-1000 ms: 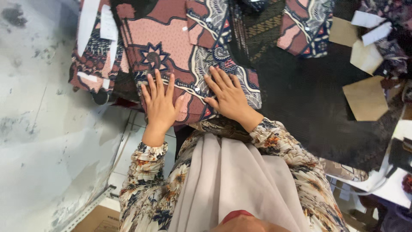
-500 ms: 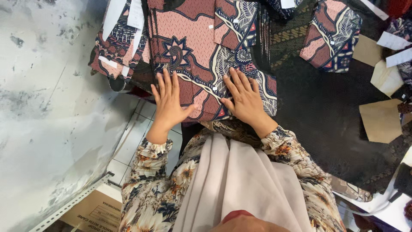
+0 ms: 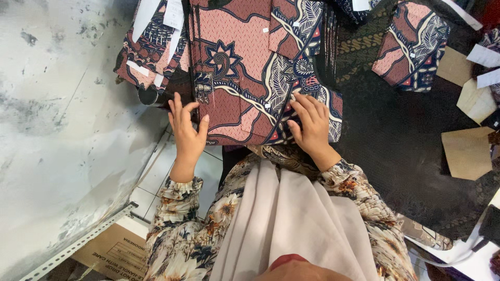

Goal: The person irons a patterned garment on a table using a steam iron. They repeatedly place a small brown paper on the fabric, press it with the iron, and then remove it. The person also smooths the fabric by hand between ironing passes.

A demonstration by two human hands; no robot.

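**Hands shifted to the near edge of a stacked batik panel**

Head view. A stack of patterned fabric pieces (image 3: 245, 73), printed in brick red, cream and dark blue, is seen lying on a dark work surface (image 3: 411, 156). The left hand (image 3: 187, 132) is laid at the stack's near left corner, fingers loosely spread and pointing away from the body, the thumb set against the cloth edge; nothing is pinched. The right hand (image 3: 312, 125) is rested on the near right part of the stack, fingers curled and fanned over the print, fingertips pressed down onto it; whether an edge is gripped beneath them cannot be told.

Compared with the pictures from a second and half a second ago, both hands have been drawn apart: then they lay flat and close together on the middle of the cloth, now they are set wide, one at each near corner. The fabric also appears larger and further up the picture, which may be only the head having moved. From this it is judged that flat smoothing has given way to squaring or taking hold of the stack's near edge.

A second bundle of similar cloth with white paper slips (image 3: 153, 47) is seen to the left, a smaller cut piece (image 3: 411, 47) to the upper right, and brown card pieces (image 3: 466, 151) well apart on the right.
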